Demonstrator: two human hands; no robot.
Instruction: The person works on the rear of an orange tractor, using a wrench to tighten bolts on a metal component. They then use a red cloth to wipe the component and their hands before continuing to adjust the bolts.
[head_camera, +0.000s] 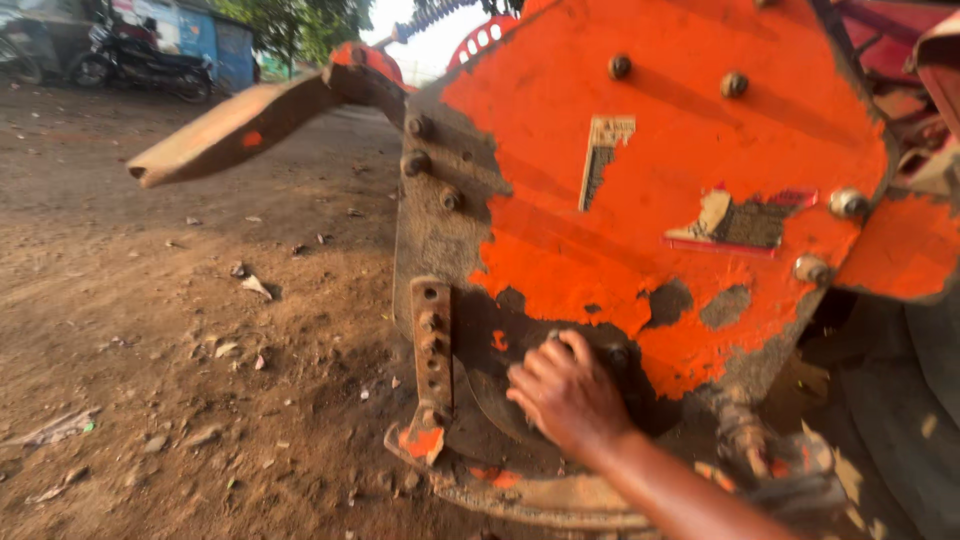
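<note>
I see only my right hand (567, 392); it rests on the round hub (500, 395) low on the orange side plate (640, 150), fingers curled over its top edge. The hub lies directly under the hand. My left hand is out of view.

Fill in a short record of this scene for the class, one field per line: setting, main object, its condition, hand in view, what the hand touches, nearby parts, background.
setting: outdoors on bare dirt ground
main object: orange metal side plate of a farm machine
condition: paint flaked, caked mud, torn stickers, rusty bolts
hand in view: one hand, entering from lower right; which hand cannot be told
hand touches: a dark round part low on the plate, fingers curled over it
nearby parts: drilled upright bar; curved skid beneath
background: parked motorcycle, trees
</note>
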